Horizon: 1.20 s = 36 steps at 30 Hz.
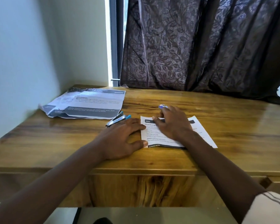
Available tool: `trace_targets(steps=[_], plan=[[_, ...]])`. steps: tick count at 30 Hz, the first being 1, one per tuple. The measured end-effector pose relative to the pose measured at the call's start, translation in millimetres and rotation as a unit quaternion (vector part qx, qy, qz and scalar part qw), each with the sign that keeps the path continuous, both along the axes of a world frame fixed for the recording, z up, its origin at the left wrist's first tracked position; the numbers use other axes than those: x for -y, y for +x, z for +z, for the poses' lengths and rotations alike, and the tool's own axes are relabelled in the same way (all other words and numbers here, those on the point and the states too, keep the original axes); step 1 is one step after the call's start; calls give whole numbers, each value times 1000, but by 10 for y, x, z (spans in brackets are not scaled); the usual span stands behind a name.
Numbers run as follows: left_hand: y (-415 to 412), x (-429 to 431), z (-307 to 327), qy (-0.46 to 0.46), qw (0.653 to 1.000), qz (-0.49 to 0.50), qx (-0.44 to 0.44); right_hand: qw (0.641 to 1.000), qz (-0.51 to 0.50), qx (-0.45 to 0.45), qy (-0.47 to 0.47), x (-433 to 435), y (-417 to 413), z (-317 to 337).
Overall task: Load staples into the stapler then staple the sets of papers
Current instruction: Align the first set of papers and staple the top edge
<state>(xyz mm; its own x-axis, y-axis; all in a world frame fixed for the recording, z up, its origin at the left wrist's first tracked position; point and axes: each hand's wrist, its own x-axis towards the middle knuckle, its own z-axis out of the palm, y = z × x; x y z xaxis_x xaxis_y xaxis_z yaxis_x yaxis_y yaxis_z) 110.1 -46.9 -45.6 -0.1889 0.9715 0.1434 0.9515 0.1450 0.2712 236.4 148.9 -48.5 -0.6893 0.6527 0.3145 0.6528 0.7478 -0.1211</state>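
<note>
My right hand lies flat and released on the paper set; my left hand, also released, touches its left edge, beside the stapler.

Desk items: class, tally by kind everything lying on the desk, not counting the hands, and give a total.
Stapler: 1
Staple box: 1
Paper sets: 2 (far pile, near set)
Total: 4
</note>
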Motion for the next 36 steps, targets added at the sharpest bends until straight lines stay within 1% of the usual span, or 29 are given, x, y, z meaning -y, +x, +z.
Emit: trace_targets(steps=[2, 3, 4, 5, 7, 8, 10, 17, 22, 26, 28, 30, 32, 34, 36], plan=[[118, 52, 6, 63, 997, 1, -41, 1000, -25, 1, -13, -36, 9, -16], [211, 74, 12, 86, 995, -14, -48, 999, -42, -6, -17, -55, 10, -24], [323, 97, 21, 90, 994, -38, -51, 998, -60, -16, -18, -67, 6, -28], [452, 101, 25, 69, 994, -65, -56, 996, -79, -24, -19, -81, -1, -34], [714, 86, 16, -9, 991, -98, -86, 994, -106, -28, -19, -110, -18, -37], [798, 62, 1, -40, 989, -104, -100, 993, -114, -29, -17, -124, -25, -38], [869, 35, -11, -72, 986, -102, -115, 992, -121, -34, -10, -135, -25, -35], [768, 132, 37, -83, 987, -56, -128, 992, -118, -49, 6, -159, -7, -59], [630, 264, 65, -84, 988, -20, -128, 992, -106, -49, 36, -118, 22, -36], [475, 336, 72, -63, 990, 4, -127, 993, -75, -71, 53, -76, 43, -10], [408, 343, 92, -43, 994, 1, -104, 992, -47, -113, 43, -80, 54, 6], [348, 346, 104, -2, 998, 15, -67, 986, -8, -161, 38, -85, 64, 15], [236, 328, 130, 66, 996, 61, -27, 980, 32, -193, 43, -77, 58, 20], [50, 276, 160, 121, 985, 124, -18, 977, 64, -197, 43, -70, 33, 15], [-170, 205, 198, 125, 974, 187, -23, 978, 92, -183, 40, -62, 4, 7]])
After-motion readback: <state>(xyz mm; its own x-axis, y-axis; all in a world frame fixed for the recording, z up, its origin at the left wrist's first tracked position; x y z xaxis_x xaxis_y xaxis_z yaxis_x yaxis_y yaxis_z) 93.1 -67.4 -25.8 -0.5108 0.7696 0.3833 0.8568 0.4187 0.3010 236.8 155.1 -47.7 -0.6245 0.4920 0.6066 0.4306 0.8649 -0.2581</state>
